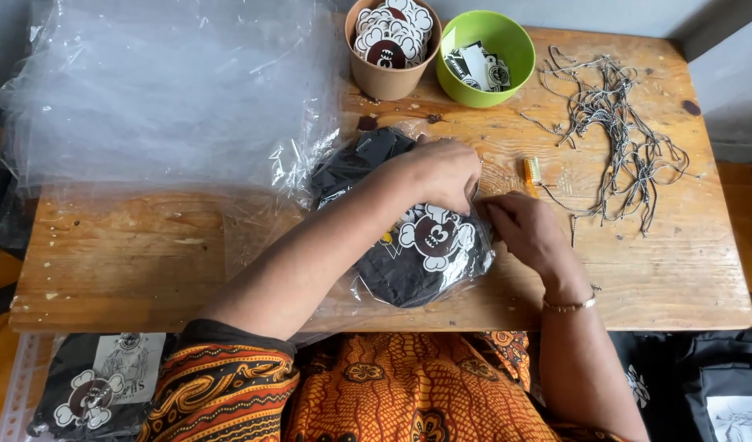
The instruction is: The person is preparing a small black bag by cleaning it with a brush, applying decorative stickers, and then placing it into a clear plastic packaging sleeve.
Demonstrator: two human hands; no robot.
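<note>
both hands on a bagged black garment

a folded black garment (408, 262) with a white cartoon print lies in a clear plastic bag (368, 290) at the middle of the wooden bench (122, 254), near its front edge. the left hand (437, 172) rests palm down on the far part of the bag, fingers curled over its right edge. the right hand (527, 229) meets it at that edge, fingers pinched together, seemingly on the plastic, though the grip itself is hidden. a heap of clear bags (163, 90) fills the far left. a brown cup of stickers (390, 49) and a green bowl (486, 57) stand at the far edge, with a tangle of cords (621, 123) to the right.
</note>
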